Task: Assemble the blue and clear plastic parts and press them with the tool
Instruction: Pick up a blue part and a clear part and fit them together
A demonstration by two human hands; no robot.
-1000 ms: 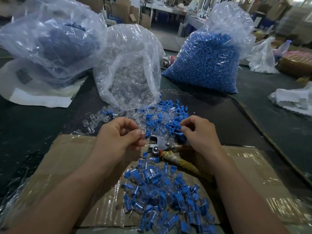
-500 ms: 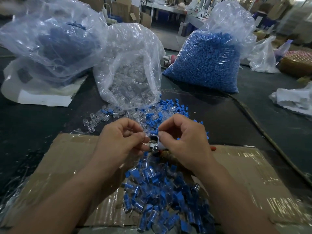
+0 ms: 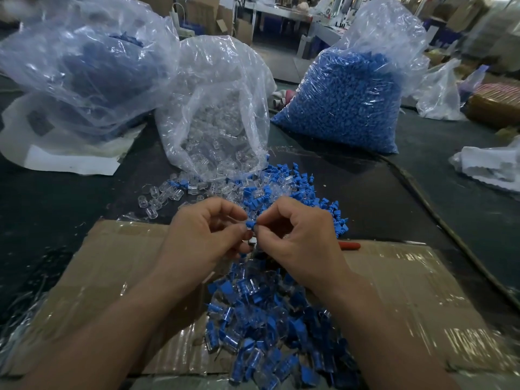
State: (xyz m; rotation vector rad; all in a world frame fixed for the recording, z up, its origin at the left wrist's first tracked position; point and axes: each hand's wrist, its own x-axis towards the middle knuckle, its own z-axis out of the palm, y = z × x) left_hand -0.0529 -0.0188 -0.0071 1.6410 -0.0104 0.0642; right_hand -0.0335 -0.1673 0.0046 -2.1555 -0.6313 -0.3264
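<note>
L hand (image 3: 208,235) & R hand (image 3: 298,240): both grips pinch one small blue plastic part (image 3: 250,224). Near: pile of blue-and-clear plastic pieces (image 3: 267,319).

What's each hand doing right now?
Left hand: closed, pinching the small blue part.
Right hand: closed, pinching that same part from the other side.

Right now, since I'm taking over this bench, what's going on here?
A person is fitting small parts together by hand. The left hand and right hand both pinch one blue part at their fingertips, above the cardboard. Joined blue-and-clear pieces lie heaped on it below the hands. Loose parts spill from the clear bag beyond. Only the tool's red handle shows, beside the right hand.
</note>
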